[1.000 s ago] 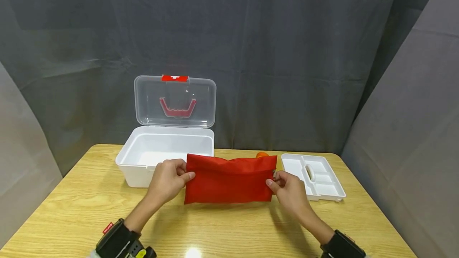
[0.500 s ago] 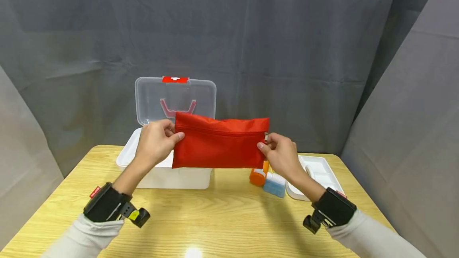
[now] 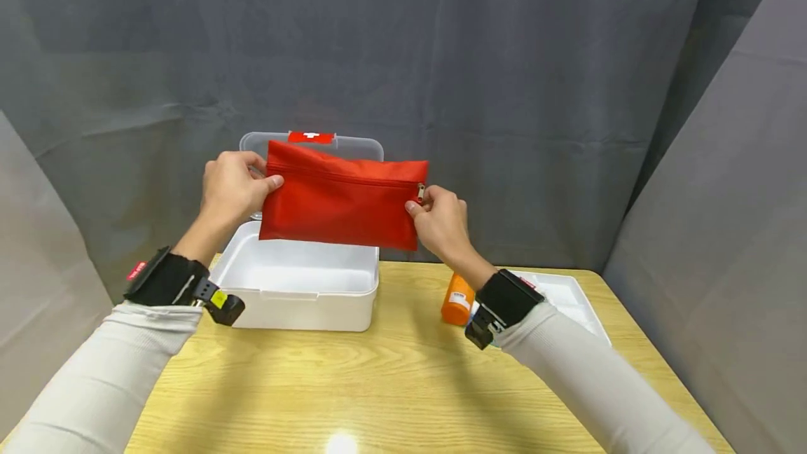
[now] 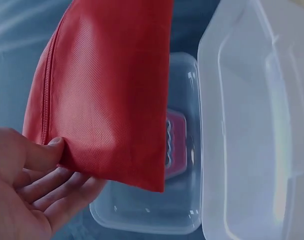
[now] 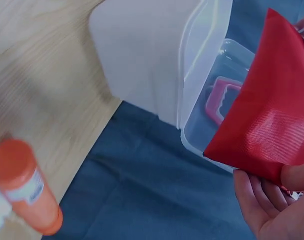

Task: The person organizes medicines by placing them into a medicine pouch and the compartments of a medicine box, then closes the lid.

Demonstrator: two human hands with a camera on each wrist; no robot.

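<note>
Left hand: our left hand (image 3: 232, 186) sits left of centre in the head view, thumb in front and fingers (image 4: 52, 192) behind, pinching the left end of the red pouch (image 3: 340, 195). The fingers are only lightly bent, not balled up.

Right hand: our right hand (image 3: 441, 219) is just right of centre, pinching the pouch's right end at the zipper pull (image 3: 420, 192). In the right wrist view the fingers (image 5: 251, 200) curl under the fabric edge.

Red pouch: we hold it in the air in the middle of the head view, stretched flat between both hands, zipper along the top, tilted slightly down to the right. It hangs above the white box (image 3: 296, 282) and in front of its lid (image 3: 315, 142).

White box: it stands on the counter (image 3: 391, 384) below the pouch, open; what we see of its inside is bare white.

Lid: clear plastic, standing upright behind the box, with a red latch (image 3: 310, 136) on its top edge and a red handle (image 4: 174, 142) showing through it in the left wrist view.

Orange bottle: the orange bottle (image 3: 457, 298) stands on the counter right of the box, partly behind our right wrist.

White tray: the white tray (image 3: 570, 296) lies at the right of the counter, mostly hidden by our right forearm; we cannot tell what its compartments hold.
</note>
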